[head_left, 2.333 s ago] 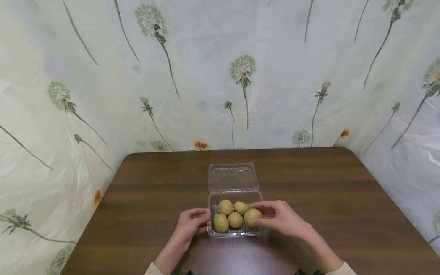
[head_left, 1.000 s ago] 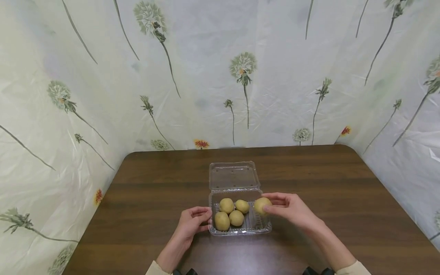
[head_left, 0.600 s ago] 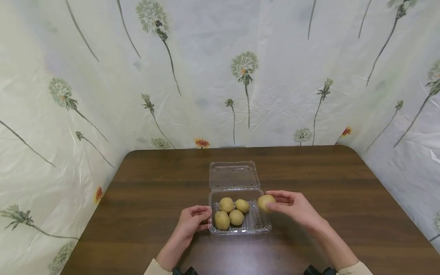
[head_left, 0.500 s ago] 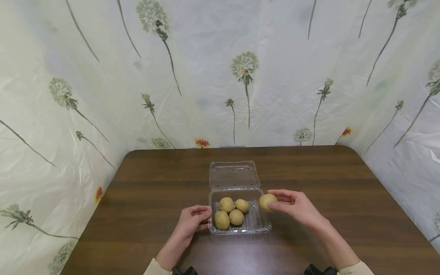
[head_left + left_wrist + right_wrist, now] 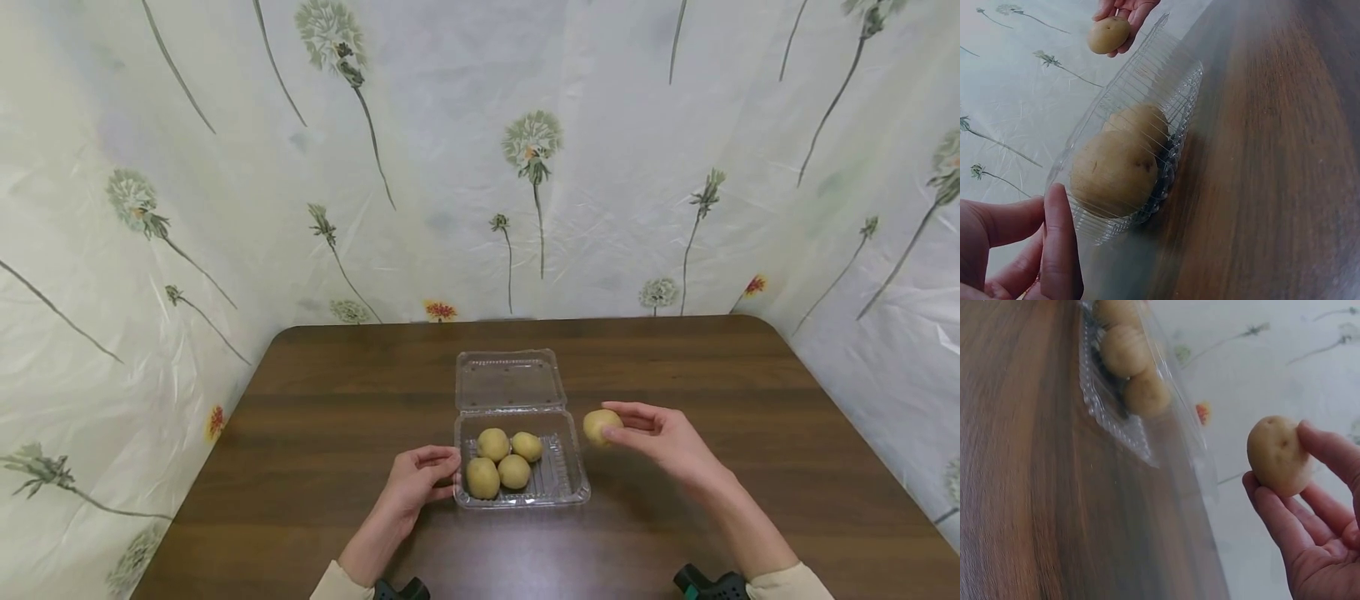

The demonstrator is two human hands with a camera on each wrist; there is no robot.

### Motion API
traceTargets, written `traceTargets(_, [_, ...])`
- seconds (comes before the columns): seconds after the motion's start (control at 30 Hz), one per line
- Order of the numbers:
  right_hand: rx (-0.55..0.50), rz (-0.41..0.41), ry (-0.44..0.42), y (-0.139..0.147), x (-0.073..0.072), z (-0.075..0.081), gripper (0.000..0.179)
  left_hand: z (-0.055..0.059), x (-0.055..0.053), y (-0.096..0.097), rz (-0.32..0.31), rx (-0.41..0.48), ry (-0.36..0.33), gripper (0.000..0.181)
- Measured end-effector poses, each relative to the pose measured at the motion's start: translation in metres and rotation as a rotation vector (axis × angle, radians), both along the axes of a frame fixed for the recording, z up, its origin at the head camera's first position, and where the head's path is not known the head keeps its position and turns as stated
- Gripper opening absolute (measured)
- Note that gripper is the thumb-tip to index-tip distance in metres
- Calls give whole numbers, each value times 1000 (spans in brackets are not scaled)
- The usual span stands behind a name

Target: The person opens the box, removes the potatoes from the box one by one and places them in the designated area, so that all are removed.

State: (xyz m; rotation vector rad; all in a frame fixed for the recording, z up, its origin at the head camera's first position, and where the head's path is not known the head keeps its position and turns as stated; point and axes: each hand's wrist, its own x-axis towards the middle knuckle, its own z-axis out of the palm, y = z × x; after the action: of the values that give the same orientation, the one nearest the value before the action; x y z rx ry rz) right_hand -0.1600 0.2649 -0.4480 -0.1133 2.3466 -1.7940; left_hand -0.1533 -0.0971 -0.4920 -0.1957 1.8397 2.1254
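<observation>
A clear plastic clamshell container (image 5: 558,467) lies on the table with its hinged lid (image 5: 510,379) folded back. Several potatoes (image 5: 513,472) sit in its left part. My left hand (image 5: 420,483) pinches the container's left rim between thumb and fingers, as the left wrist view shows up close. Just right of the container, above the table, my right hand (image 5: 667,437) holds one potato (image 5: 602,427) between thumb and fingertips. In the right wrist view this potato (image 5: 1279,455) is pale, smooth and rounded, with small dark eyes.
The dark wood-grain table (image 5: 360,400) stretches around the container on all sides. A pale floral sheet (image 5: 450,167) hangs behind it and along both sides. Black wrist devices (image 5: 708,583) show at the bottom edge.
My right hand has lifted the potato out of the container's right part and carried it rightward past the rim. The left hand keeps its place on the left rim.
</observation>
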Motion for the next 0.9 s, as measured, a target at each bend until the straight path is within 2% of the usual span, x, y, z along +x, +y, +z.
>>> traceTargets(0.57, [59,-60,-29,22,-5,-3,58,0,1,-2,-9,6,-12,37])
traceTargets(0.9, [59,-77,-39,33,-14,-17,60,0,-1,-2,-8,14,-7,36])
